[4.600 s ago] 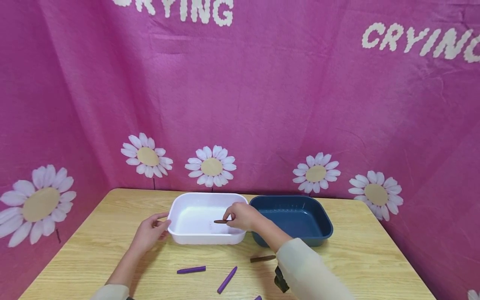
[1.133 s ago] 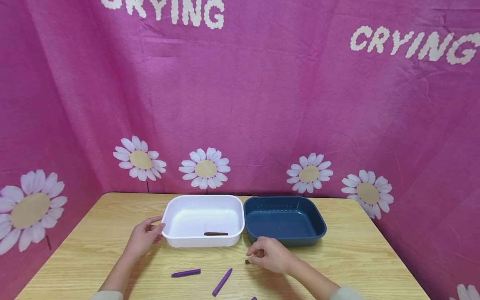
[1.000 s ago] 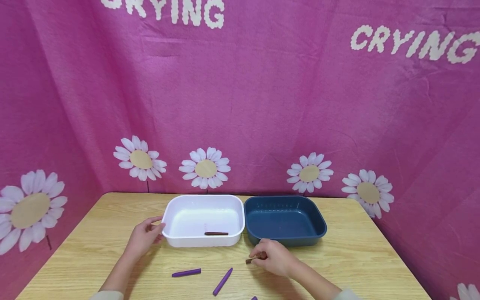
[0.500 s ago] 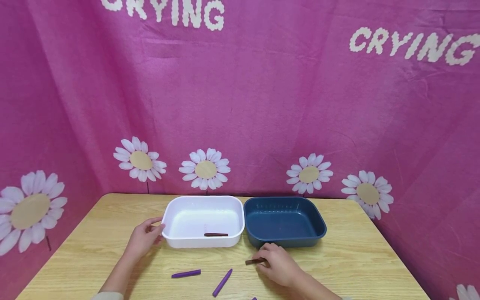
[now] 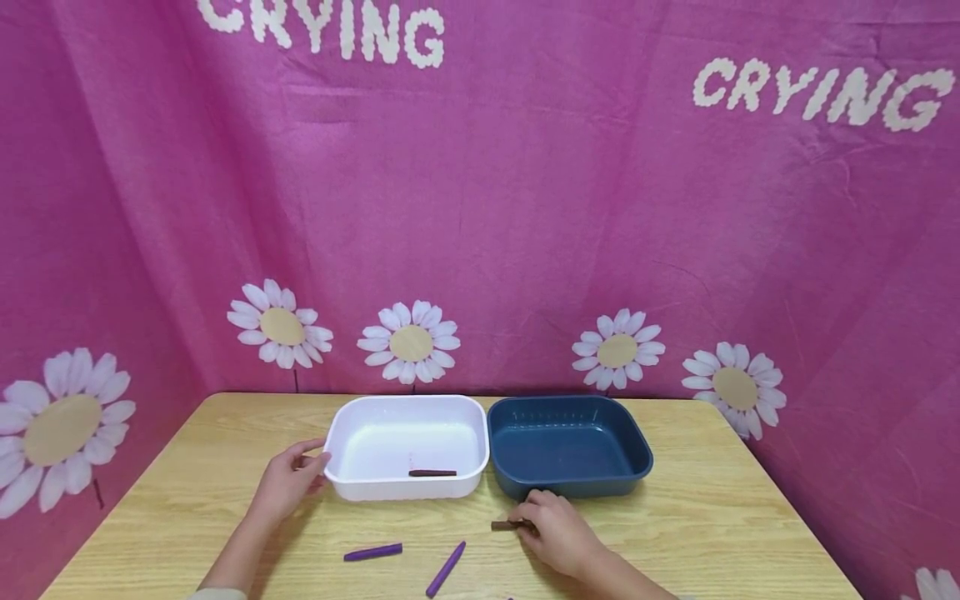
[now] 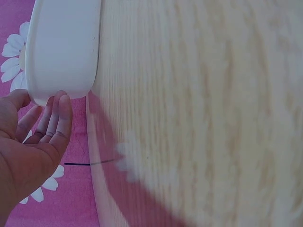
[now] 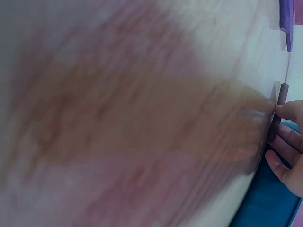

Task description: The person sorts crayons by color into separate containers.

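Observation:
Low by the front wall of the dark blue tray point(image 5: 577, 486), my right hand point(image 5: 558, 533) pinches a brown crayon point(image 5: 504, 526), whose blunt end sticks out to the left. The right wrist view shows thumb and fingers at this brown crayon point(image 7: 283, 94) close over the table. My left hand point(image 5: 285, 483) touches the left end of the white tray point(image 5: 408, 489); its fingertips rest at the outer wall and rim. Inside that tray lies another brown crayon point(image 5: 432, 473), near the front wall.
Two purple crayons, one nearly level point(image 5: 372, 552) and one slanting point(image 5: 446, 570), lie on the wooden table point(image 5: 720, 525) in front of the white tray. Both trays stand side by side at the back, before a pink cloth point(image 5: 480, 208) with daisies.
The first brown crayon, held over the white tray at the start, now lies inside it. My right hand has come down to the second brown crayon and grips it; my left hand stays.

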Available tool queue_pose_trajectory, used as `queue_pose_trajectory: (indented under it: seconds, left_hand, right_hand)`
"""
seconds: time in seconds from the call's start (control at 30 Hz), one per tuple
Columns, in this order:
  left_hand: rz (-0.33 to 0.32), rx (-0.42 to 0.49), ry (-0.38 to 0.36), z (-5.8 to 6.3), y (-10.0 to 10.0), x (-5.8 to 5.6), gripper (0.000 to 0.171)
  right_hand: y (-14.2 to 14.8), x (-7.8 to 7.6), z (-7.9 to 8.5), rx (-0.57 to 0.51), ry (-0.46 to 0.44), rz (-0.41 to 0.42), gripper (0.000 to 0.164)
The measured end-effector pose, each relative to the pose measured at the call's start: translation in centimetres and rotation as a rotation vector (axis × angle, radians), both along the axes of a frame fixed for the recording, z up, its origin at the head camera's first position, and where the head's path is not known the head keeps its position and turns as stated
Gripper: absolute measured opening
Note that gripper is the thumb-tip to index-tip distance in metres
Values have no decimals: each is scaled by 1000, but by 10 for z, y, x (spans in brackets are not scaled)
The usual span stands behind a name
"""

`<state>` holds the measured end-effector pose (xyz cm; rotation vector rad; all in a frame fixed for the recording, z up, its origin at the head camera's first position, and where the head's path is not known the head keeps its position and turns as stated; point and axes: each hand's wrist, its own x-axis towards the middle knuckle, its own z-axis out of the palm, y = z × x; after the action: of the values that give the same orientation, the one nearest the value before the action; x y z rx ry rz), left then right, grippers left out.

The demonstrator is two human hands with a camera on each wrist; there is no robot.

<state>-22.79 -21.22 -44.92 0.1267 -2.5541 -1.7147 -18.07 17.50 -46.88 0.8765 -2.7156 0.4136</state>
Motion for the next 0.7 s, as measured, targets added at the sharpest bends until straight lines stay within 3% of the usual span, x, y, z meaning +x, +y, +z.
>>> queue_pose_trajectory:
  seconds: [0.23, 0.53, 0.7]
  left_hand:
    - [0, 4, 9, 0, 0, 0, 42]
    - [4, 16, 8, 0, 0, 0, 42]
    - [3, 21, 7, 1, 0, 0, 42]
  right_hand:
    - [0, 3, 6, -31, -38, 34, 10]
    - [-8, 5, 31, -97, -55, 81, 11]
    - [-13, 1, 40, -81, -18, 88, 11]
